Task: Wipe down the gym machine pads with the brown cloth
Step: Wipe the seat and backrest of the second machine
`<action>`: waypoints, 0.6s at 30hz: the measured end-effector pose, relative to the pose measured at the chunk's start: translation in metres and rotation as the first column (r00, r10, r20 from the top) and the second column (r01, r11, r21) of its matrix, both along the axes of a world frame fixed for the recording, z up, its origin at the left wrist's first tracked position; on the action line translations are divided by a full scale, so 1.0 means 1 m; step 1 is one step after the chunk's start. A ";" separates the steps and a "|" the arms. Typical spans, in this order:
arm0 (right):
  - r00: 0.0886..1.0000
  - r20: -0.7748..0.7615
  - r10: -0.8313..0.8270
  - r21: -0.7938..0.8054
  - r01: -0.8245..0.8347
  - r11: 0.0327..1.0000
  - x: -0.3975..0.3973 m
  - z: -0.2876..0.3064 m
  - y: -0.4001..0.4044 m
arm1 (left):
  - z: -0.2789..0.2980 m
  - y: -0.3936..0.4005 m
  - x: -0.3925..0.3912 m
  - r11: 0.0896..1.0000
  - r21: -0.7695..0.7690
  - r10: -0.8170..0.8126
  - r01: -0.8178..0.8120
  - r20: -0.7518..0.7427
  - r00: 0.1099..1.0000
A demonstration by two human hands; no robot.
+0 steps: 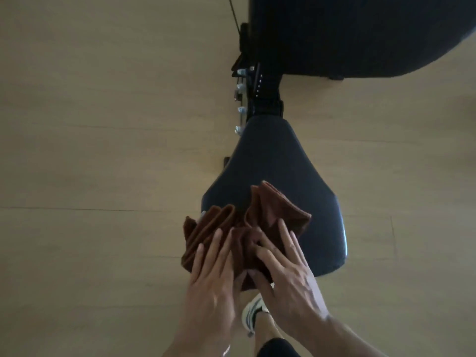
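Note:
A crumpled brown cloth (257, 222) lies bunched on the near left corner of the dark seat pad (283, 166) of the gym machine. Part of the cloth hangs over the pad's left edge. My left hand (213, 282) lies flat on the cloth's left folds, fingers spread. My right hand (286, 269) presses on its right side, fingers apart and pointing away from me. A larger dark back pad (360, 34) fills the top right of the view.
A black metal post with chrome adjustment knobs (251, 91) joins the two pads. A thin black cable (233, 14) runs at the top. Light wooden floor (90, 150) surrounds the machine. My foot in a white shoe (253, 315) stands below the seat pad.

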State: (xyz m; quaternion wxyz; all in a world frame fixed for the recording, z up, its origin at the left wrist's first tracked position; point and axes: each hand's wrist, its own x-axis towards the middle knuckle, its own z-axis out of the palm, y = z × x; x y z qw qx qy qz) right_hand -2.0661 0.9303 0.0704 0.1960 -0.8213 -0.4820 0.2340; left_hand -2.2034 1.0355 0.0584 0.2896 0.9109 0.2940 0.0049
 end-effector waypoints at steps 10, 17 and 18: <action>0.983 0.138 0.122 -0.222 -0.089 0.971 0.061 -0.013 0.143 | -0.013 0.130 0.089 0.767 -0.549 0.335 -0.332 -0.099 0.937; 0.984 0.125 0.130 -0.182 -0.106 0.978 0.137 -0.025 0.173 | -0.010 0.154 0.173 0.799 -0.495 0.346 -0.340 -0.084 0.934; 0.985 0.121 0.122 -0.167 -0.101 0.981 0.147 -0.025 0.173 | -0.011 0.153 0.183 0.827 -0.463 0.327 -0.319 -0.065 0.943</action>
